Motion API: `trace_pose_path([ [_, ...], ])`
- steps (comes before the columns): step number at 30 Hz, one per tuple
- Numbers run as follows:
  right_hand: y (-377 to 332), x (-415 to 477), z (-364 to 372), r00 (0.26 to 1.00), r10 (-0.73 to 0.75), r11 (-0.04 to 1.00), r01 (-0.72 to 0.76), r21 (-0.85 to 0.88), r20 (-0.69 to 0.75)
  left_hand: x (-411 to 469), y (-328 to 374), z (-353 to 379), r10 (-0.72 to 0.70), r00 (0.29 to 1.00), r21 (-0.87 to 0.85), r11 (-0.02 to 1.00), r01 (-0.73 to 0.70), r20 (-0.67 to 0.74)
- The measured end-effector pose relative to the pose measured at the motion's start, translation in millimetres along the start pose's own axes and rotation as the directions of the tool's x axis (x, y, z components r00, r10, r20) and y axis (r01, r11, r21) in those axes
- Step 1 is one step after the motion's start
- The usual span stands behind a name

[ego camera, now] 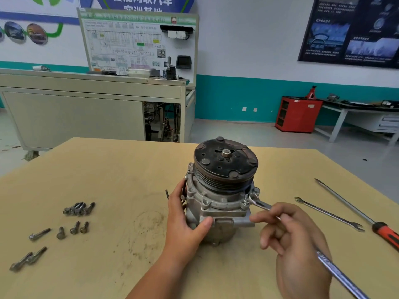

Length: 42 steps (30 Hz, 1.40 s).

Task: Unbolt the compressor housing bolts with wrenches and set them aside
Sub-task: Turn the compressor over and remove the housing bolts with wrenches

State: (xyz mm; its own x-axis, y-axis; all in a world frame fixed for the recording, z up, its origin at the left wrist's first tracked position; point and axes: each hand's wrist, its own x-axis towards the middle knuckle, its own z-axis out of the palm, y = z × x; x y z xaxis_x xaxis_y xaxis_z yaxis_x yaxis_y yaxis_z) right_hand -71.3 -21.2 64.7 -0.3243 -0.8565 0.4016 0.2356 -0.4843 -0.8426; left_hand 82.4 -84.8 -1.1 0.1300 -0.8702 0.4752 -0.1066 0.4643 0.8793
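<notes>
The compressor point(218, 203) stood upright near the middle of the counter point(108, 180), with its dark pulley point(225, 160) facing up.

The left grip point(185, 221) was wrapped round the left side of the housing. Its thumb was pressed on the front face and its fingers curled behind, out of sight.

The right grip point(295, 240) was closed round the shaft of a wrench point(259, 204), with forefinger and thumb pinching it near the head end. The rest of the shaft ran back through the palm toward the lower right corner. The wrench's open end sat on a bolt point(251, 195) on the housing flange, at the right side just below the pulley.

Loose bolts point(78, 209) lay on the counter well to the left of the compressor, in three lots:
- a tight cluster farthest from the person
- a spread row nearer
- a pair nearest the left edge

The exact count in the cluster could not be told.

To the right of the compressor, and apart from it, a second wrench point(328, 214) lay flat. A screwdriver point(356, 210) with a red and black handle lay just beyond it, roughly parallel
</notes>
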Motion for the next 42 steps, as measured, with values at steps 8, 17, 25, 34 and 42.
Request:
trace_pose_path([
  [8,-0.2,-3.4,8.6,0.998,-0.057,0.989,0.058,-0.134,0.005,0.8,-0.3,1.2,0.019,1.0,0.013,1.0,-0.019,-0.001],
  [17,-18.1,89.1,-16.8,0.764,0.43,0.887,-0.456,-0.069,0.482,1.3,-2.3,-0.3,0.016,1.0,-0.002,1.0,-0.016,0.021],
  [25,4.5,67.8,-32.7,0.839,0.191,0.686,-0.486,0.541,0.51,1.8,-2.7,-0.4,0.015,1.0,0.0,1.0,-0.015,0.02],
  [34,61.2,59.7,-100.0,0.976,0.066,0.519,0.144,-0.842,0.208,-12.3,28.0,8.2,0.483,0.846,0.299,0.861,-0.412,-0.225],
  [42,89.2,129.7,-131.2,0.801,0.447,-0.092,0.484,-0.87,0.399,-57.1,45.7,124.6,0.251,0.709,0.462,0.609,-0.645,0.659],
])
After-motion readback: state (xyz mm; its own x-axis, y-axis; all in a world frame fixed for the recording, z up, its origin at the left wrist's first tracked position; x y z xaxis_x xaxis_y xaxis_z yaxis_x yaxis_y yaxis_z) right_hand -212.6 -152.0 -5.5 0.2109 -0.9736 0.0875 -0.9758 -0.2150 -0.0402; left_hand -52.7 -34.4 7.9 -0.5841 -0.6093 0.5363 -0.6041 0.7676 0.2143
